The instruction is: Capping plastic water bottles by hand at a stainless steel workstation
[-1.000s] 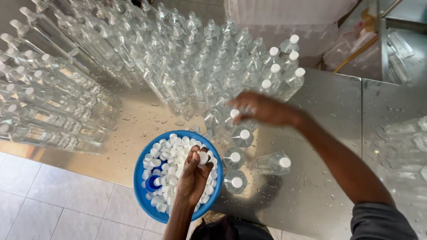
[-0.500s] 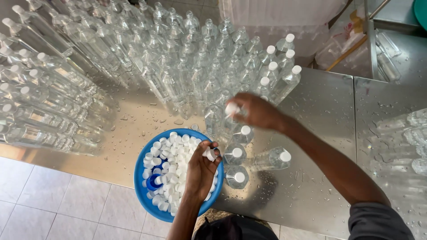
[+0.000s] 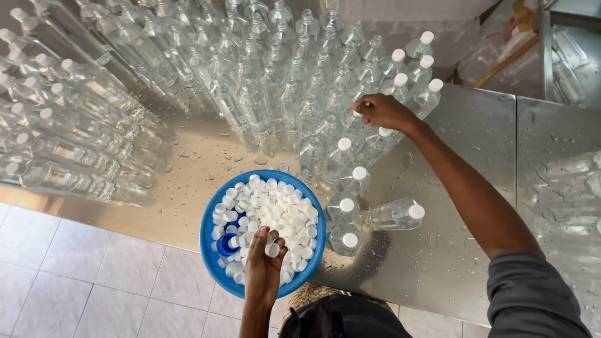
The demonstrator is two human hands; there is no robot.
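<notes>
Left hand (image 3: 263, 260) pinches a small white cap (image 3: 272, 250); right hand (image 3: 383, 112) grips a clear uncapped bottle (image 3: 350, 125)

The person's two arms show from above, both bare from the hands up past the elbows. The left hand (image 3: 263, 258) and its forearm come into view at the bottom edge, with no sleeve, watch, ring or glove on them. The right hand (image 3: 383, 111) is likewise bare, without ring or wristband, and the forearm behind it is slender and uncovered. Only at the lower right corner does clothing begin: a dark grey sleeve (image 3: 532, 297) of soft knit cloth, pushed up so that its rim lies in a rounded fold around the upper arm. Dark grey cloth of the same kind shows at the bottom edge.
</notes>
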